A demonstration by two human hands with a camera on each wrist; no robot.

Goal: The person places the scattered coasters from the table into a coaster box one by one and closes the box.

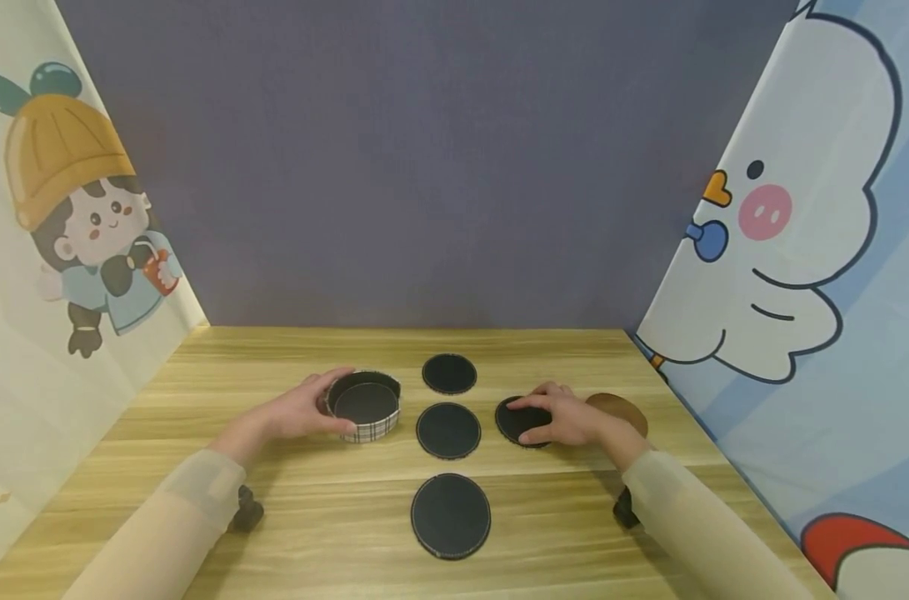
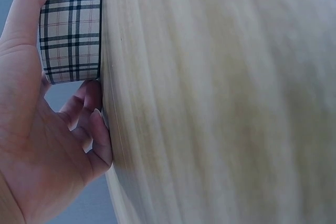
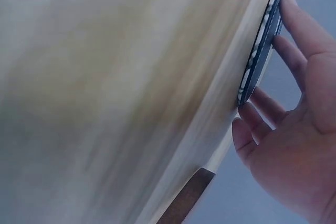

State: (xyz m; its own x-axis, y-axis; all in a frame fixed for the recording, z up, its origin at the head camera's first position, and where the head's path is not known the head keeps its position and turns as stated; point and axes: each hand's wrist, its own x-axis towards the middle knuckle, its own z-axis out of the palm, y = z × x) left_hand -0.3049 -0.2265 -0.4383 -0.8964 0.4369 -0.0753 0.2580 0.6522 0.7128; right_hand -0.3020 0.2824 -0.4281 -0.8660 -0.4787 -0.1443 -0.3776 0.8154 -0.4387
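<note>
My left hand (image 1: 307, 408) grips a round coaster holder (image 1: 375, 431) by its wall, thumb at the front and fingers round the far side. The holder has a black inside and a plaid outer wall (image 2: 73, 24), and it stands upright on the table. Over at the right, my right hand (image 1: 566, 417) holds a round black coaster (image 1: 510, 421) by its edges, thumb on the near side, fingers bent over the top and far side. That coaster lies close against the table, its patterned rim (image 3: 257, 48) showing in the right wrist view.
Between the hands, a far black coaster (image 1: 449, 373), a middle coaster (image 1: 448, 431) and a larger near coaster (image 1: 450, 517) lie in a column. A brown disc (image 1: 622, 408) sits partly behind my right wrist. A grey panel (image 1: 424, 167) backs the wooden table (image 1: 312, 533).
</note>
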